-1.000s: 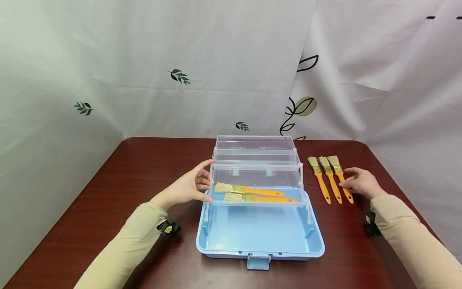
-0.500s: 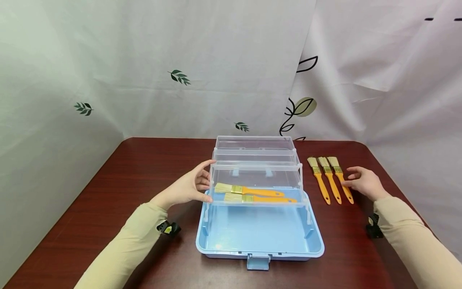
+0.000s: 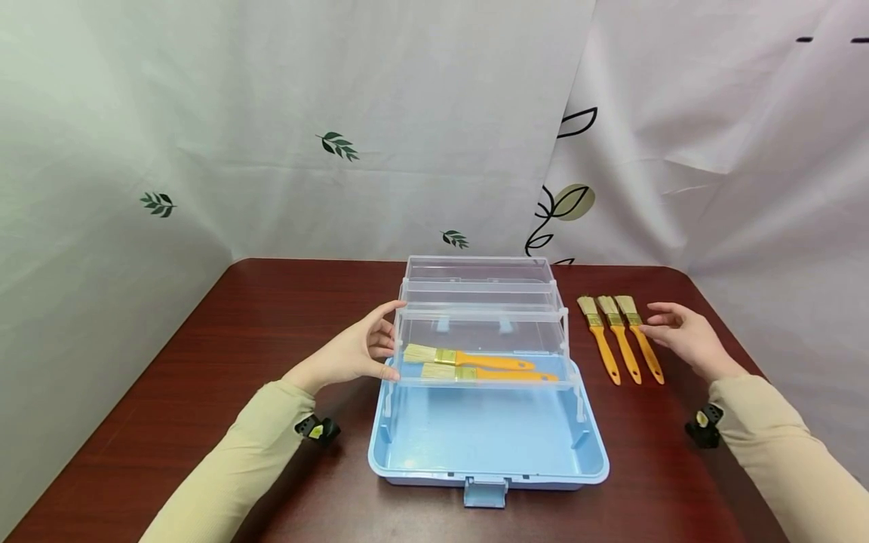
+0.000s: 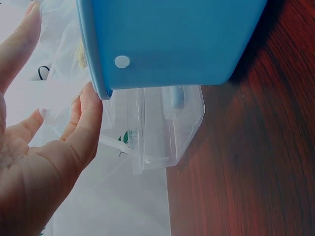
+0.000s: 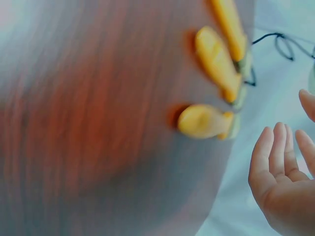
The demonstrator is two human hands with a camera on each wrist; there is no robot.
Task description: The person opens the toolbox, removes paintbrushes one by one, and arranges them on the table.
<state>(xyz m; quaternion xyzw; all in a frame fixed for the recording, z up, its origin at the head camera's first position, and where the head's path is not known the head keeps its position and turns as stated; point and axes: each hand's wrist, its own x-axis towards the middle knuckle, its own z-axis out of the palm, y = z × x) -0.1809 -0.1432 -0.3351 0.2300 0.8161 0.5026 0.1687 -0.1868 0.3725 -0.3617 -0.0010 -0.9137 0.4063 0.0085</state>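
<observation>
Brushes (image 3: 620, 335) just left of the relaxed, unladen right hand (image 3: 692, 343) seem at the pickup step, next calling for a pinch, left hand (image 3: 349, 353) gripping the tray (image 3: 475, 332).

A wrinkled white cloth (image 3: 421, 83) with leaf prints (image 3: 336, 145) hangs behind the reddish-brown table (image 3: 285, 309).

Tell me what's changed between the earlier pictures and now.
The right hand has lifted slightly and shifted a little rightward by the rightmost brush; it holds nothing. The left hand still grips the end of the clear tray; both brushes inside it, the blue box and all three brushes on the table stayed put.
</observation>
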